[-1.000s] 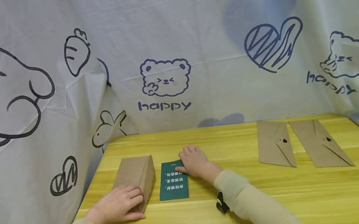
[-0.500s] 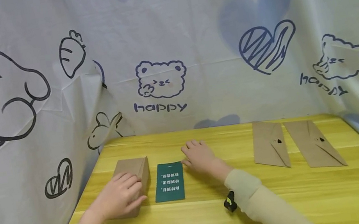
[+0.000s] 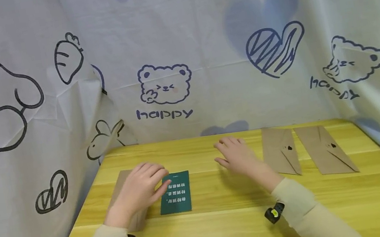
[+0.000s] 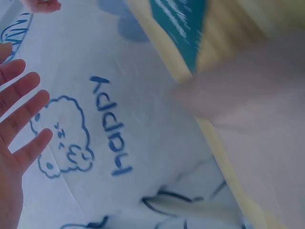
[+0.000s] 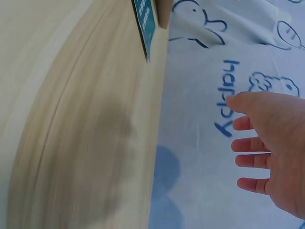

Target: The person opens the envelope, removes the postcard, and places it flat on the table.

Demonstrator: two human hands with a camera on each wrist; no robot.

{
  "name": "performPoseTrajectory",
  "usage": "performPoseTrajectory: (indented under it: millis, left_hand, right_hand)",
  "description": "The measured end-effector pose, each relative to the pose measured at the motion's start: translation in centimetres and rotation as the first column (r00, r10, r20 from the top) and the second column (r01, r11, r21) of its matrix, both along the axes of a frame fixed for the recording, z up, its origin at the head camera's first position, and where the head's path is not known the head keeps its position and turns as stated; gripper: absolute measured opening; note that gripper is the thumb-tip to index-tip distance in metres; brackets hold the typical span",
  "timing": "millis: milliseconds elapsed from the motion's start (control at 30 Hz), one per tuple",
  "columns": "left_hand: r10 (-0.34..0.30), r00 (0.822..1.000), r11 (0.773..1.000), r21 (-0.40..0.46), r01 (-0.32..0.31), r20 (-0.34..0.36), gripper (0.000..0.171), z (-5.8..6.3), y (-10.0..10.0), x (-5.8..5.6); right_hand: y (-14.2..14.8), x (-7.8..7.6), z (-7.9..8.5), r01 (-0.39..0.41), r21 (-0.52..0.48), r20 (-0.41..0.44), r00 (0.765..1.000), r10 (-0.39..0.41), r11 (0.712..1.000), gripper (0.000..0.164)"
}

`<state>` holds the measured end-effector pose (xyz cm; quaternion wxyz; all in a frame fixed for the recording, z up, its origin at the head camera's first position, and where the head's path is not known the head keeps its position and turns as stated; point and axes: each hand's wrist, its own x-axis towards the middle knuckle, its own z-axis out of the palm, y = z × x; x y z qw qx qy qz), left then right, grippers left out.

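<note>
Within the last 1 s, the right hand [image 3: 236,154], fingers spread and holding nothing, has left the teal lettered card [image 3: 176,194] and shifted toward 2 kraft envelopes [image 3: 325,150]; the left hand [image 3: 139,190], likewise loose, has risen over the kraft-paper bag [image 3: 140,219]. The card (lettering inverted) lies flat beside the bag, its positioning apparently finished.

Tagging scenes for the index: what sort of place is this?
Probably an indoor tabletop workspace: a cartoon-printed cloth hangs behind and beside the yellow table, which holds brown envelopes and a green card.
</note>
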<state>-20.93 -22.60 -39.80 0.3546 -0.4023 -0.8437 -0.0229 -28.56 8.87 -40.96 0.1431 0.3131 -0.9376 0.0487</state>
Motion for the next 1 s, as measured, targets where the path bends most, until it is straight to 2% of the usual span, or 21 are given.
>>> performPoseTrajectory:
  millis: [200, 400, 567, 867, 1000]
  left_hand:
    - [-0.055, 0.998, 0.997, 0.057, 0.057, -0.036, 0.017, 0.3, 3.2, -1.3]
    - [-0.082, 0.995, 0.992, 0.086, 0.087, -0.063, 0.018, -0.1, 6.4, -2.7]
    - [-0.075, 0.996, 0.992, 0.097, 0.079, -0.045, 0.017, -0.8, 8.9, -3.4]
    - [-0.106, 0.994, 0.991, 0.079, 0.108, -0.034, 0.019, -1.6, 13.4, -4.6]
    - [-0.085, 0.996, 0.995, 0.056, 0.083, 0.028, 0.024, -1.7, 15.2, -4.8]
  right_hand:
    - [3.3, 0.7, -0.1, 0.026, -0.06, -0.015, 1.0, -0.027, 0.998, 0.041]
    - [7.0, 1.5, -1.0, 0.072, -0.077, -0.031, 0.997, -0.074, 0.994, 0.044]
    - [10.2, 2.2, -2.1, 0.116, -0.098, -0.05, 0.991, -0.121, 0.988, 0.043]
    - [14.7, 3.7, -2.9, 0.113, -0.16, -0.041, 0.992, -0.121, 0.981, 0.047]
    - [16.4, 3.7, -3.3, 0.152, -0.128, 0.007, 0.988, -0.152, 0.98, 0.051]
